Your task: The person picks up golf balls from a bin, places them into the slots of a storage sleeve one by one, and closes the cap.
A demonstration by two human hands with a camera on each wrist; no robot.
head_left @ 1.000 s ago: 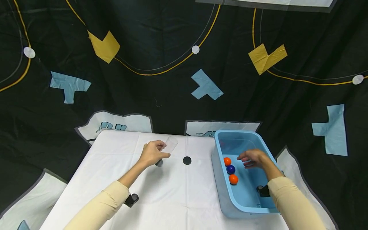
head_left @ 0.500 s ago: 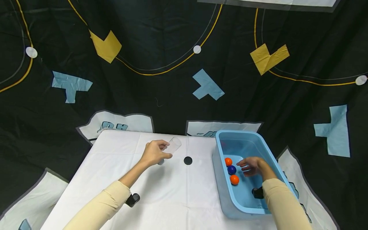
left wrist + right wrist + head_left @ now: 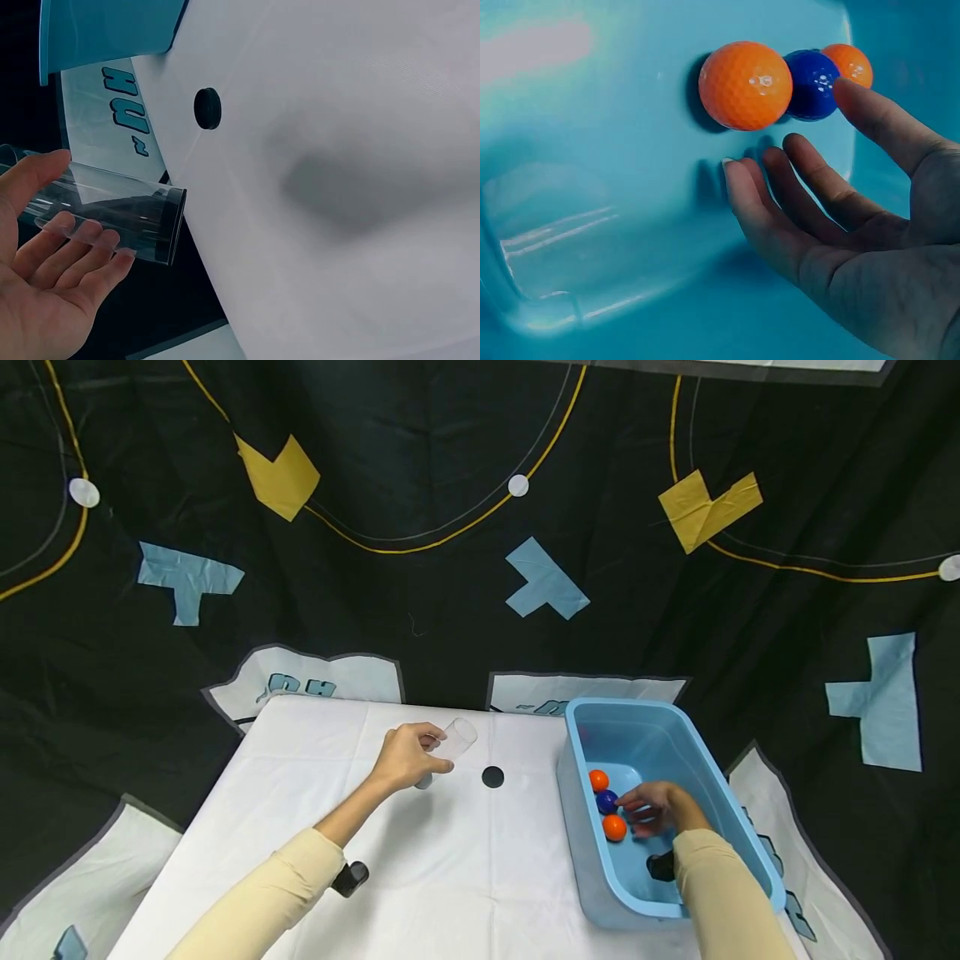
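My left hand (image 3: 408, 758) holds a clear, cylindrical cup (image 3: 457, 739) tilted above the white table. In the left wrist view, the thumb lies on one side of the cup (image 3: 124, 199) and the fingers (image 3: 82, 255) curl along the other. Inside the blue bin (image 3: 576, 852), my right hand (image 3: 663, 806) reaches over the floor with loosely bent fingers and nothing between them. Beside it, two orange golf balls (image 3: 745, 86) and a dark blue one (image 3: 810, 88) sit in a row along the bin's left wall. The right thumb tip overlaps the blue ball's edge in the right wrist view.
A black disc (image 3: 492, 777) lies on the white table (image 3: 420, 877) between the cup and the bin. Behind the table hangs a dark cloth (image 3: 420, 610) with blue and yellow patches. Each wrist carries a black camera (image 3: 350, 878).
My right hand has moved down and left in the bin, coming right beside the balls. The left hand keeps its hold on the cup, almost unmoved.
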